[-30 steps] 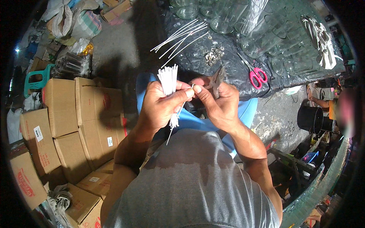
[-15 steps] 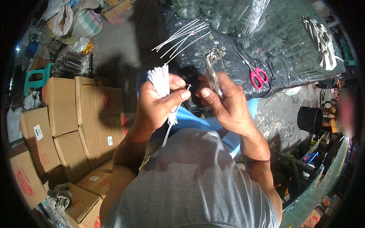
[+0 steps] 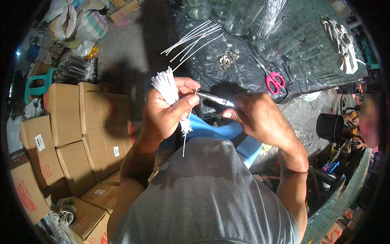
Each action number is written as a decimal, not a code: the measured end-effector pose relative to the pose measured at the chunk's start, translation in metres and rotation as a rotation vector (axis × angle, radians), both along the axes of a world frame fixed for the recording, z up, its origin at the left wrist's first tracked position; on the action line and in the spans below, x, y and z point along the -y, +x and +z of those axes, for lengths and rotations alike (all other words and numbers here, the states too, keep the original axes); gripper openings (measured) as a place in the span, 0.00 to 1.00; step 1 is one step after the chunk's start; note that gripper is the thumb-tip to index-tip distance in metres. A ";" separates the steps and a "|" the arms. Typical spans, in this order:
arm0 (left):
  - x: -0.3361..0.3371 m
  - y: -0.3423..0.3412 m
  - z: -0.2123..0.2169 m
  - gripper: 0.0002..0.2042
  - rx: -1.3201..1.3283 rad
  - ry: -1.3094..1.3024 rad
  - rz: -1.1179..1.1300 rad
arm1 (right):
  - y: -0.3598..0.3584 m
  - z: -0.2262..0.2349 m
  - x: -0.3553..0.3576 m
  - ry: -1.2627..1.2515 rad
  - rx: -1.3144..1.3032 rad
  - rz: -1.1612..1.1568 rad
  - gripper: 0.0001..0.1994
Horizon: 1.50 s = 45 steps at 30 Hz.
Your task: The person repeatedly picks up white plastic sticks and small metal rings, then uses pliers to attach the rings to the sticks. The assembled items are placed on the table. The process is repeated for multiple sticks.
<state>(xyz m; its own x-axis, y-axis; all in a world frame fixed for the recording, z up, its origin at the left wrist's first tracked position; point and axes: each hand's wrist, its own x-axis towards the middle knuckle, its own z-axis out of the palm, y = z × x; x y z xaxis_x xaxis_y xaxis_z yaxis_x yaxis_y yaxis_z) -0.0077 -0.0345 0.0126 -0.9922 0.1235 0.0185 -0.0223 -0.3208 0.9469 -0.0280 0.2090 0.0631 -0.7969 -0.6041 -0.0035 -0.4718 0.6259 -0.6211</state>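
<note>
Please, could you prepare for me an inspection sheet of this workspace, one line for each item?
Surface: wrinkled black plastic sheeting.
Job's things: bundle of white strands; pliers-like metal tool; loose white strands and small metal rings on the sheeting.
Clutter: pink-handled scissors; many glass vessels crowded behind.
Hands: left hand holds the bundle; right hand grips the tool, its tip near the left thumb.
Cables: nothing seen.
Surroundings: cardboard boxes at left; black bucket at right.

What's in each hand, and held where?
Left hand: a bundle of white strands, around its middle, and one strand near its top end. Right hand: metal pliers, by the handle end.
</note>
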 end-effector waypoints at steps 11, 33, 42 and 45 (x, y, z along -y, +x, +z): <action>0.001 0.001 0.009 0.09 -0.055 -0.174 0.002 | 0.001 -0.001 0.001 -0.030 -0.035 0.007 0.20; -0.010 0.014 0.032 0.08 -0.092 -0.423 -0.052 | -0.010 -0.023 -0.013 -0.152 -0.049 -0.004 0.21; 0.031 -0.015 0.036 0.05 -0.183 -0.905 0.045 | -0.029 -0.013 -0.028 -0.057 -0.299 -0.214 0.08; 0.044 -0.069 0.034 0.08 -0.435 -1.217 0.055 | -0.040 -0.016 -0.030 0.007 -0.251 -0.323 0.08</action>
